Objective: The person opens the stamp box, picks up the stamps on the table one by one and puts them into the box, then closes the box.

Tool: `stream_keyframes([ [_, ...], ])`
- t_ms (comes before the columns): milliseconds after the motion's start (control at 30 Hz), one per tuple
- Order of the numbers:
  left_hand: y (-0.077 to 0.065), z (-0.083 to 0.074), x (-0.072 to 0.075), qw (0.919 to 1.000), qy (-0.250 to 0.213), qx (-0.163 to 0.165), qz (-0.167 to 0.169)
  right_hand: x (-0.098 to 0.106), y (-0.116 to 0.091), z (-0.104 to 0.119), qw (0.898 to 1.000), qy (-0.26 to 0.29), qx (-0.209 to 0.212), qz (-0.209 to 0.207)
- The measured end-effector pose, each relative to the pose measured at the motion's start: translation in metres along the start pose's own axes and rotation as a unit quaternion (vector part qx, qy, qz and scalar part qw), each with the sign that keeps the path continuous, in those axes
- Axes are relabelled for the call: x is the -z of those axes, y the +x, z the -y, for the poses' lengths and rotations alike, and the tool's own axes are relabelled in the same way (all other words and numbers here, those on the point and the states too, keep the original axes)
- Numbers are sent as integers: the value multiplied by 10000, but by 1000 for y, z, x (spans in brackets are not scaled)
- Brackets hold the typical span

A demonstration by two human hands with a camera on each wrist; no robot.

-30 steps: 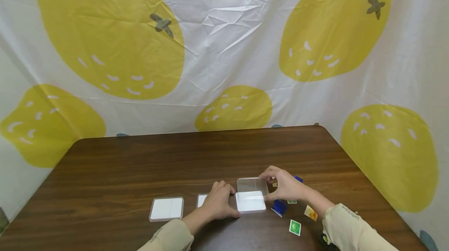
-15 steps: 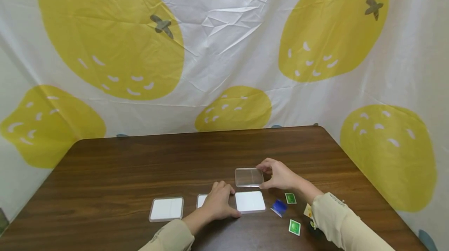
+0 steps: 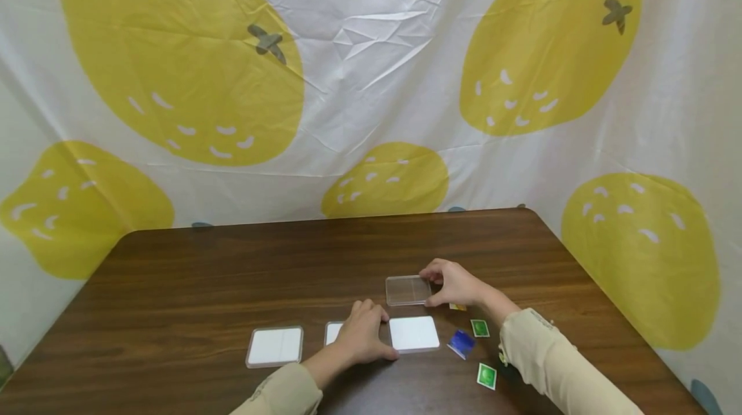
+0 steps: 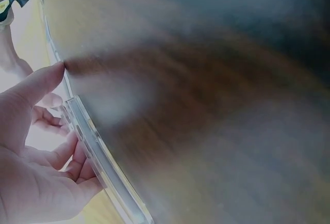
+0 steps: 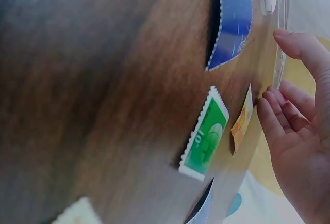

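My right hand (image 3: 455, 285) holds a clear plastic lid (image 3: 402, 290) by its right side, thumb in front and fingers behind. The lid lies flat just beyond a shallow clear case (image 3: 414, 333) with a white insert. My left hand (image 3: 361, 336) steadies that case at its left side, thumb at the near corner and fingers at the far one. Under the left hand, a second case (image 3: 332, 331) is mostly hidden. Close to the right hand lie a green stamp (image 5: 206, 136), an orange stamp (image 5: 242, 123) and a curled blue stamp (image 5: 232, 22).
A third white-filled case (image 3: 275, 346) lies at the left on the brown wooden table (image 3: 232, 273). Another green stamp (image 3: 487, 376) is nearer the front edge. Something dark and yellow sits partly behind the right sleeve (image 3: 539, 344). A lemon-print cloth (image 3: 371, 112) hangs behind.
My right hand has lifted the clear lid off the case and moved it away from me and slightly left. The left hand has stayed put at the case.
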State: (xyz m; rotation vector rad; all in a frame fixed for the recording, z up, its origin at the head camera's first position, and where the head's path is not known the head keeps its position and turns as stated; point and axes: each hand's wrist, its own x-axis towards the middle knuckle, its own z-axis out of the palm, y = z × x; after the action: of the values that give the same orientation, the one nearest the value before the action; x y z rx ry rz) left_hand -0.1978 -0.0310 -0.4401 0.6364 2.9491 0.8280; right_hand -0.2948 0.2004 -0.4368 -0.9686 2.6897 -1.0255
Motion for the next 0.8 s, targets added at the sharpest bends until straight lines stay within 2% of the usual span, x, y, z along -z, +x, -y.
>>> stream_keyframes([
  [400, 0, -2, 1, 10000, 37, -17, -18, 0, 7, -2, 9999, 20, -89, 74],
  [633, 0, -2, 0, 10000, 70, -2, 0, -1, 5, -4, 9995, 304, -67, -10],
  [800, 0, 2, 2, 9999, 85, -99, 87, 0, 1, 2, 9990, 427, -111, -104],
])
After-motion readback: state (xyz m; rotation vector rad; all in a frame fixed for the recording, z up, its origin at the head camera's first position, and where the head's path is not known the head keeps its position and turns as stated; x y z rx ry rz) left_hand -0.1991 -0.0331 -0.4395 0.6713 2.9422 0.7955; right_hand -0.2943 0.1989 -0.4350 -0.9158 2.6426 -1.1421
